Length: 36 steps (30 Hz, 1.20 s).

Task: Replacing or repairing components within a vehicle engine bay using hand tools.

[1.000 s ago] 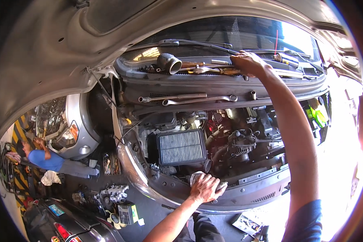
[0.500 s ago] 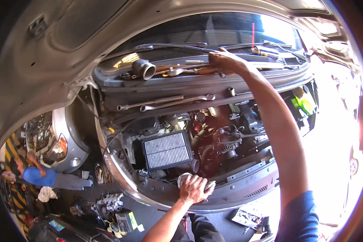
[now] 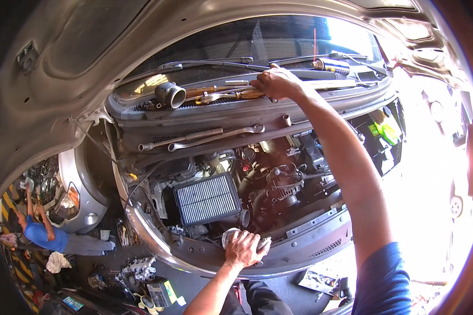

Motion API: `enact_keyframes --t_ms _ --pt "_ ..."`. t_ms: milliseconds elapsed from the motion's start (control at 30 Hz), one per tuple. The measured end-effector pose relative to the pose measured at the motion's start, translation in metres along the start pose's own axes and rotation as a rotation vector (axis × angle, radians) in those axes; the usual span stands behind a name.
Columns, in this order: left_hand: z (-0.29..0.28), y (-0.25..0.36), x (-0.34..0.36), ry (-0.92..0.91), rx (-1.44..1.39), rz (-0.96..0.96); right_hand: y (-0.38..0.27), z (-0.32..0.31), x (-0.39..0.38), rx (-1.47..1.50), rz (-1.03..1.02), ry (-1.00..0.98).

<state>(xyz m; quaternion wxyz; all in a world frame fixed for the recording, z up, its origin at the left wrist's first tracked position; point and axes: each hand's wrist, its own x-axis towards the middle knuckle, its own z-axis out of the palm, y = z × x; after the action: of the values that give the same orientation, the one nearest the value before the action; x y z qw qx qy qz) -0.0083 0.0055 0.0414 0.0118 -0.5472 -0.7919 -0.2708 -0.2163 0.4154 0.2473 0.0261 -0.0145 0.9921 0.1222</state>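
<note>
My left hand [image 3: 242, 250] rests on the front edge of the engine bay, its fingers curled over a crumpled pale rag [image 3: 229, 237]. My right hand [image 3: 275, 83] reaches across to the cowl below the windshield. Its fingers are bent down among the tools there, and whatever they grip is hidden. Beside them lies a wooden-handled tool [image 3: 249, 94]. Further left on the cowl are another tool with a wooden handle [image 3: 201, 91] and a short, wide metal pipe piece [image 3: 170, 95]. A spray can [image 3: 331, 66] with an upright red straw lies to the right of this hand.
Two long wrenches, a ring-ended one [image 3: 215, 137] and a straighter one [image 3: 181, 139], lie above the engine. A pleated air filter [image 3: 207, 199] sits in the bay. The raised hood [image 3: 89, 79] hangs overhead. At left, a person in blue [image 3: 46, 236] works at another car.
The whole view has shifted, so the car appears slightly further left. Both my hands keep about the same places on it. The person at left has raised an arm.
</note>
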Motion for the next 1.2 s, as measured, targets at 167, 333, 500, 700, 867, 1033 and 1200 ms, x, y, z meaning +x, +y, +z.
enact_keyframes --t_ms 167,333,500,700,867,1033,1200 --pt "-0.002 0.004 0.003 0.016 0.005 -0.010 -0.012 0.000 -0.003 -0.026 0.117 0.062" --pt "-0.006 0.003 0.004 0.007 0.005 -0.007 -0.024 0.002 -0.007 0.093 0.173 0.105" --pt "-0.007 0.003 0.005 -0.019 0.009 -0.004 0.009 -0.008 -0.029 0.593 0.130 0.029" --pt "-0.001 0.003 0.006 -0.003 -0.013 0.020 0.016 -0.010 -0.048 0.738 0.176 -0.055" --pt "-0.006 0.002 0.001 -0.088 -0.005 -0.035 -0.006 -0.004 -0.026 0.367 0.071 0.018" --pt "0.003 0.012 0.009 -0.085 0.013 -0.021 0.018 0.015 -0.044 0.456 0.002 0.265" --pt "0.003 0.008 0.006 -0.070 -0.003 -0.045 0.018 0.010 -0.035 0.483 -0.108 0.205"
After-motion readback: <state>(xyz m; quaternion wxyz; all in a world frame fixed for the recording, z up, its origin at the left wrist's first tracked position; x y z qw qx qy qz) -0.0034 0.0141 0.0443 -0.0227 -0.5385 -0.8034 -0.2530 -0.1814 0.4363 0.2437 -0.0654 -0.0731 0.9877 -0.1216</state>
